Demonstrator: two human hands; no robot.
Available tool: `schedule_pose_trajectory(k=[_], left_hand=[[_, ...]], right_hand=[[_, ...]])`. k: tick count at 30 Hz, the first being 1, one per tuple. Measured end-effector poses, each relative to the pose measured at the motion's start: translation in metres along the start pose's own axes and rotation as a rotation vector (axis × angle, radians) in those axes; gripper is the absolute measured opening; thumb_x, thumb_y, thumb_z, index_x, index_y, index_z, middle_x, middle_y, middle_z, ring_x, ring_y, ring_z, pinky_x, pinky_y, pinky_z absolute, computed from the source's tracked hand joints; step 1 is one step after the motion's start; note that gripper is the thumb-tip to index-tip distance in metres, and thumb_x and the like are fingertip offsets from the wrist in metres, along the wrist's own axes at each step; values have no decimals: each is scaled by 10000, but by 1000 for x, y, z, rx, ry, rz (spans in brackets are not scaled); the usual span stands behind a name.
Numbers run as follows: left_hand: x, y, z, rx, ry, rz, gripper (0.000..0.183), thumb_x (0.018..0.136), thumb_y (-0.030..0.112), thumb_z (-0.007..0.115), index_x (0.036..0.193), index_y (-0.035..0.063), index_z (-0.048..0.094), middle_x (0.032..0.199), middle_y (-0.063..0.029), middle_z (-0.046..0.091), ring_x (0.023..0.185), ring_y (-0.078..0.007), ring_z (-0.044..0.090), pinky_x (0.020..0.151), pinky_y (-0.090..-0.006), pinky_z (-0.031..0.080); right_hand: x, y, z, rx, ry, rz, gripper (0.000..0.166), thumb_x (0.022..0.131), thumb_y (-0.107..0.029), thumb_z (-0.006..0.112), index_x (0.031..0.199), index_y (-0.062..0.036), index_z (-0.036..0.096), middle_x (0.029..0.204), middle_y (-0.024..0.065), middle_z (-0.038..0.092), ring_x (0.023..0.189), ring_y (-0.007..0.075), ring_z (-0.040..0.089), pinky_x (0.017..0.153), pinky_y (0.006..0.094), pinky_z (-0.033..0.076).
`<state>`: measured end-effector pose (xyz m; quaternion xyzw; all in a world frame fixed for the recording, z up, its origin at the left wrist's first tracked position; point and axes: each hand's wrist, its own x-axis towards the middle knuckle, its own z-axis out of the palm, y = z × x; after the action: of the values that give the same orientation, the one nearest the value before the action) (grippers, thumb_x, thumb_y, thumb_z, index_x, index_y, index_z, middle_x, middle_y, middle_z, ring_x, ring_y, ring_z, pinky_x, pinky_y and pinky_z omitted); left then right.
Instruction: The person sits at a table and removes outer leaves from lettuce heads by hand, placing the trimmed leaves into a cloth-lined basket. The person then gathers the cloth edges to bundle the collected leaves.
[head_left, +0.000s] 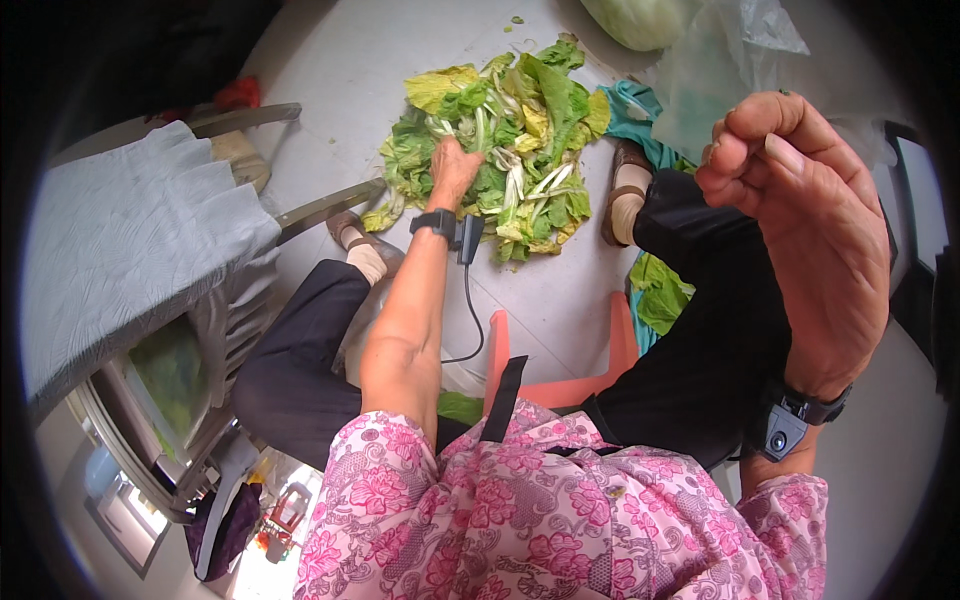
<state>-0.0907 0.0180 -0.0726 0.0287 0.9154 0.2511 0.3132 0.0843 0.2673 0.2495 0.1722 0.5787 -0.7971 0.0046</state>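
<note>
A heap of green and yellowed leafy vegetable leaves (525, 142) with white stalks lies on the pale floor. My left hand (452, 169) reaches into the left part of this heap, its fingers among the white stalks; whether they grip anything is hidden. On the right, my right hand (802, 217) is raised close to the camera, palm partly turned up, with fingers bent and their tips close together. Nothing large shows in it; a tiny green speck is at a fingertip. Both wrists wear black straps with devices.
A cloth-covered table (142, 232) stands at the left. A pink plastic stool (574, 390) is between the legs. Green leaves (660, 292) and teal cloth (637, 112) lie by the right leg. Clear plastic bags (720, 82) and a large pale green vegetable (637, 19) are at the top right.
</note>
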Motion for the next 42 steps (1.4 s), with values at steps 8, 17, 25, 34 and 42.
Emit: schedule_pose_trajectory(k=[8, 17, 25, 34, 42], left_hand=[[50, -30, 54, -315, 280, -71, 337, 628, 50, 747, 835, -128, 548, 889, -209, 595, 801, -288, 585, 733, -399, 464], [17, -21, -24, -902, 195, -22, 574, 595, -30, 653, 1153, -128, 557, 1149, -234, 588, 1132, -327, 511, 986, -345, 356], [-20, -29, -72, -976, 179, 95, 473, 602, -22, 649, 1066, -108, 617, 984, -128, 632, 963, -233, 552, 938, -306, 370], [-63, 16, -142, -1072, 205, 269, 375, 676, -97, 579, 1051, -88, 585, 944, -116, 646, 774, -193, 624, 742, -282, 520], [-92, 38, -178, -1092, 254, 451, 381, 681, -117, 555, 1056, -79, 613, 950, -120, 662, 766, -193, 647, 723, -274, 549]], right_hand=[[4, 0, 8, -15, 3, 28, 296, 917, -208, 517, 1064, 46, 552, 911, 93, 622, 859, 157, 612, 816, 269, 475], [0, -1, 8, 13, 27, 18, 286, 915, -206, 523, 1043, 47, 563, 901, 92, 622, 849, 161, 618, 811, 267, 487], [-1, -3, 5, 7, 12, 10, 281, 927, -198, 506, 1047, 49, 568, 907, 89, 621, 857, 149, 616, 816, 258, 487], [-3, -1, 0, 46, -32, -18, 250, 935, -151, 482, 1055, 48, 574, 934, 86, 616, 866, 137, 613, 814, 253, 488], [-5, 1, -3, 68, -35, -41, 249, 930, -150, 493, 1054, 48, 579, 931, 82, 625, 846, 128, 617, 805, 247, 493]])
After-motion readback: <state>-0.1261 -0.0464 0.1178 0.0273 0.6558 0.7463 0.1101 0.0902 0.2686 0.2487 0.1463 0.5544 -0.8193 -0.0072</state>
